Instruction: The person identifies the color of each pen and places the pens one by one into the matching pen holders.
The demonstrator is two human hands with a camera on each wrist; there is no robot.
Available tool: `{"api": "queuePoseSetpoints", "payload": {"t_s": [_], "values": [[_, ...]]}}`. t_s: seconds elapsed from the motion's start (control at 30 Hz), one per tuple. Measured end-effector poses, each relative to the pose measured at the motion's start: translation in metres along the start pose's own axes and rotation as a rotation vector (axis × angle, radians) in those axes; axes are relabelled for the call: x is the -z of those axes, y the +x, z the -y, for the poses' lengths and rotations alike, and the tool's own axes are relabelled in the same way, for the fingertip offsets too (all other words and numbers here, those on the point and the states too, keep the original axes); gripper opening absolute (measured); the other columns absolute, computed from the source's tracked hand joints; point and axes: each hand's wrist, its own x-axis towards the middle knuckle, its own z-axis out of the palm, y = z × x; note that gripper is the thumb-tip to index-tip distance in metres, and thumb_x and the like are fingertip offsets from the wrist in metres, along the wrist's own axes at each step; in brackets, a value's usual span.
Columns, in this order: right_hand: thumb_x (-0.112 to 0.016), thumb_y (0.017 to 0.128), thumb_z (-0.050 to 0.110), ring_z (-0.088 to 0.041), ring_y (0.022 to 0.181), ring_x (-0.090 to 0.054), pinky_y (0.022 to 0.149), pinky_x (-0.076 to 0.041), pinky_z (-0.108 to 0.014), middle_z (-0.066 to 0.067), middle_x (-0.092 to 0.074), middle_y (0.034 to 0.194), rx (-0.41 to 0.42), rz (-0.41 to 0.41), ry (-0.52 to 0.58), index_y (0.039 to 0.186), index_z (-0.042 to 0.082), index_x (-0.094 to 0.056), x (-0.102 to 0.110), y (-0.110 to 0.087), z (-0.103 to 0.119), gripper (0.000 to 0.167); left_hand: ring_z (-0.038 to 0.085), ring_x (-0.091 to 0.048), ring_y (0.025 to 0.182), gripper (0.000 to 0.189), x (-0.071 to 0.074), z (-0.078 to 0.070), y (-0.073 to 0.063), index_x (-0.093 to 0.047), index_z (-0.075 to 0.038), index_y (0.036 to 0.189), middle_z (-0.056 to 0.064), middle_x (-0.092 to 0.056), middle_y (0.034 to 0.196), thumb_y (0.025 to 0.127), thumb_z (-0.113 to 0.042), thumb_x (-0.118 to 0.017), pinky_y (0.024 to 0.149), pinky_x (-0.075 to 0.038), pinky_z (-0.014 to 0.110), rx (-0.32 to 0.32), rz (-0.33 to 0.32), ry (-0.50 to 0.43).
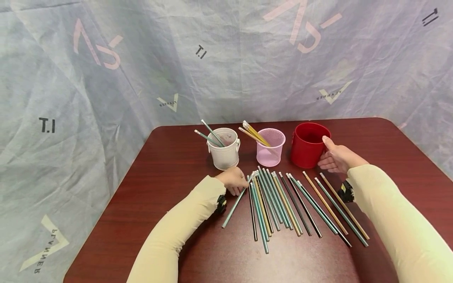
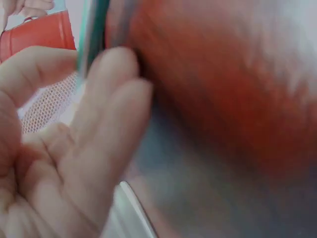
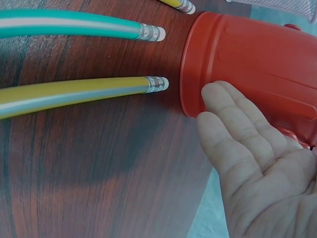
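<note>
In the head view my left hand [image 1: 232, 181] pinches a green pencil [image 1: 234, 208] near its eraser end, at the left of a row of loose pencils. The left wrist view shows this green pencil [image 2: 92, 37] between thumb and fingers. At the right, my right hand [image 1: 340, 157] is against the side of a red bucket [image 1: 305, 151], its thumb by the rim. Seen from the right wrist, its fingers [image 3: 237, 119] lie fairly straight along the red wall. Green, black and gold pencils [image 1: 272, 200] lie side by side in front of the containers.
A white bucket [image 1: 225, 158] with two green pencils stands at the back left. Beside it is a pink mesh cup [image 1: 269, 158] with several yellow pencils. The dark red wooden table [image 1: 155, 173] ends at a grey printed cloth [image 1: 219, 78] behind.
</note>
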Motion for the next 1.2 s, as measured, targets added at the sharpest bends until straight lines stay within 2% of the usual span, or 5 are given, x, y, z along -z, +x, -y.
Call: {"api": "queuePoseSetpoints", "payload": {"t_s": [0.3,0.57,0.83,0.93,1.2], "values": [[-0.001,0.095,0.06,-0.051,0.125,-0.04,0.105,-0.031,-0.055,-0.042,-0.033,0.135,0.004,-0.003,-0.003,0.134,-0.029,-0.018,0.002,-0.001,-0.002,0.098,0.013,-0.061,0.06,0.029,0.009,-0.013,-0.018,-0.05,0.015,0.114,0.01,-0.066,0.08,0.087,0.007,-0.052,0.054,-0.053,0.027,-0.181,0.008,-0.569],[-0.001,0.095,0.06,-0.05,0.125,-0.04,0.105,-0.031,-0.055,-0.042,-0.035,0.135,0.0,-0.004,-0.002,0.134,-0.029,-0.018,0.001,-0.001,-0.002,0.099,0.016,-0.065,0.067,0.026,0.029,-0.022,-0.044,-0.054,0.013,0.111,0.003,-0.065,0.078,0.085,0.018,-0.052,0.061,-0.057,0.031,-0.455,-0.188,-0.814],[0.0,0.095,0.06,-0.05,0.125,-0.04,0.105,-0.031,-0.055,-0.042,-0.035,0.135,0.001,-0.014,-0.003,0.133,-0.029,-0.019,0.0,-0.001,-0.002,0.099,0.018,-0.068,0.068,0.044,0.081,-0.04,-0.081,-0.068,-0.014,0.088,0.006,-0.068,0.078,0.082,0.024,-0.047,0.059,-0.057,0.03,-0.823,-0.473,-1.044],[-0.001,0.096,0.06,-0.051,0.125,-0.039,0.105,-0.031,-0.055,-0.042,-0.034,0.135,-0.001,-0.008,0.0,0.134,-0.029,-0.019,-0.001,-0.001,-0.001,0.098,0.019,-0.068,0.066,0.04,0.099,-0.046,-0.085,-0.067,-0.011,0.089,0.006,-0.068,0.078,0.083,0.024,-0.048,0.058,-0.057,0.029,-0.823,-0.545,-1.054],[0.0,0.096,0.058,-0.052,0.126,-0.037,0.105,-0.03,-0.056,-0.043,-0.03,0.136,-0.006,0.008,-0.006,0.134,-0.029,-0.017,-0.001,-0.001,0.001,0.096,0.017,-0.066,0.063,0.027,0.155,-0.052,-0.075,-0.057,-0.009,0.09,0.004,-0.065,0.077,0.085,0.018,-0.055,0.052,-0.054,0.025,-0.609,-0.732,-1.042]]}}
